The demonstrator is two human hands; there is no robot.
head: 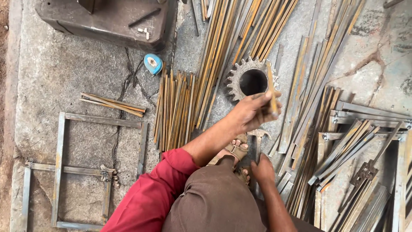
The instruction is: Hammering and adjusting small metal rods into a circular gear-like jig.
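Left hand (253,112) pinches a short rusty metal strip (271,88) upright over the toothed gear (252,81) just beyond it, prob. as an anvil, while right hand (262,168), nearer the body, grips the hammer (257,138) w/ head beneath the left.

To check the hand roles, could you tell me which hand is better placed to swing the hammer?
Right, probably: the right hand has its grip on the hammer handle, while the left hand is occupied holding the rusty strip at the toothed gear.
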